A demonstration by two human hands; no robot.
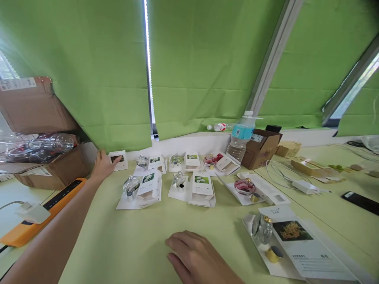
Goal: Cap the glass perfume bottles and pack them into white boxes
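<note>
A person's left hand (102, 163) reaches over a pale green table (142, 240) to a small white box (123, 165), left of centre at mid-height in the frame. The thumb lies over the box's dark picture, spread wide from the fingers, which sit at the left edge; whether they grip it cannot be told.

At bottom centre, the right hand (198, 256) bends loosely, a narrow gap between thumb and forefinger, with nothing visible in its grasp.

Crowding is the likeliest source of trouble. A glass bottle (142, 161) rests on card just right of the small box, and a sideways drag could knock the two together. Nearer the camera, a second bottle (131, 184) and its silvery cap (129, 196) sit to the right of the left forearm (62, 221); a careless sweep inward could scatter them.

On the arm's other side, an orange power strip (17, 234) carries a white charger (32, 213), which a wide elbow might jar loose. At lower right, a gold cap (274, 253) stands on the opened card beside a clear bottle (262, 228); should the right hand swing that way and snag the card's edge, the cap could topple and roll.
</note>
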